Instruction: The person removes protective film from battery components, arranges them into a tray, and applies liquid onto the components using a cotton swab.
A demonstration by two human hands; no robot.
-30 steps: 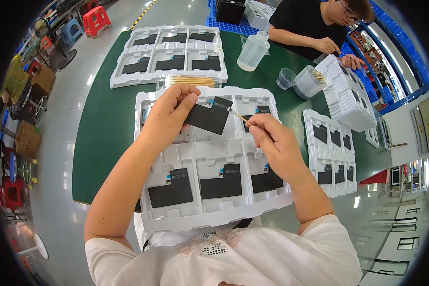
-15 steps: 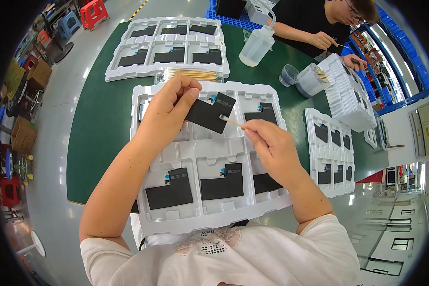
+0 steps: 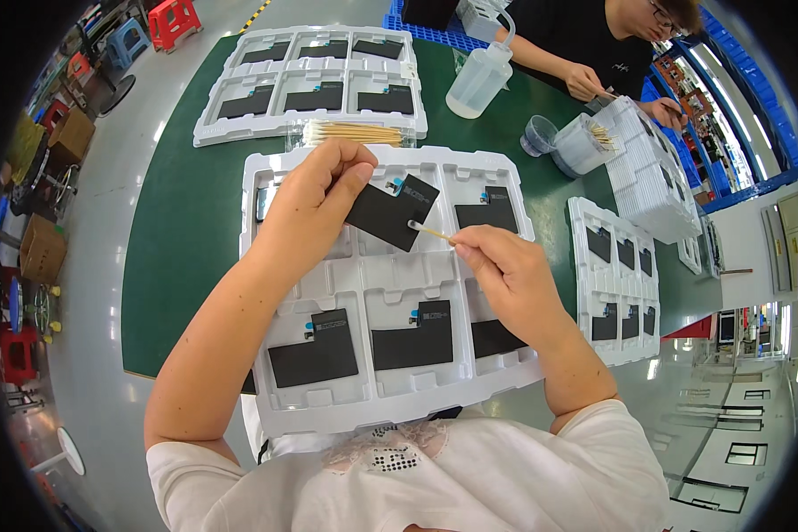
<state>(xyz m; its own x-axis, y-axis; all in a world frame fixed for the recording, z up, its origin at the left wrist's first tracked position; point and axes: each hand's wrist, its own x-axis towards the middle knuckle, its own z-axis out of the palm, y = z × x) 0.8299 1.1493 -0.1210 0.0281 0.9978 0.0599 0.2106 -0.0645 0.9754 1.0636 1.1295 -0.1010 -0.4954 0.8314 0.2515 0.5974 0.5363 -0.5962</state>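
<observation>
Above a white moulded tray (image 3: 346, 417) on the green bench (image 3: 186, 239), the left hand (image 3: 315, 199) pinches a black flat component (image 3: 386, 211) while the right hand (image 3: 505, 275) pinches a cotton swab (image 3: 430, 231) touching its edge; light, steady strokes seem best.

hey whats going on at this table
A person holds a flat black part up in the left hand and touches a cotton swab to it with the right hand. This happens above a white moulded tray holding more such parts. A bundle of swabs lies beyond it, by another filled tray. Across the green table, another person works beside a squeeze bottle.
</observation>
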